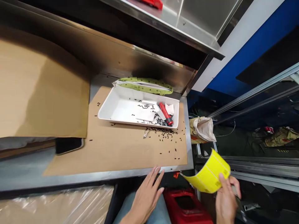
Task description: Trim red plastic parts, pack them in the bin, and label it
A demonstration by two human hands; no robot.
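Observation:
My right hand (225, 197) pinches a curved yellow label sheet (210, 174) by its lower right corner, off the right end of the table. Something thin and greyish shows beside the fingers, too blurred to name. My left hand (147, 196) is empty, its fingers stretched out near the table's front edge and above my leg. In front of it lies a brown cardboard mat (116, 149) scattered with small black parts (167, 133). On the mat stands a white tray (121, 107) holding white blocks, more black parts and a red-and-black tool (165, 113).
A green zip pouch (149, 85) leans behind the tray. Small metal tweezers or a clip (146, 133) lie on the mat. A large cardboard box (42, 87) stands left, a phone-like dark object (69, 145) beneath it. A paper bag (202, 129) and a red bin (187, 205) are right.

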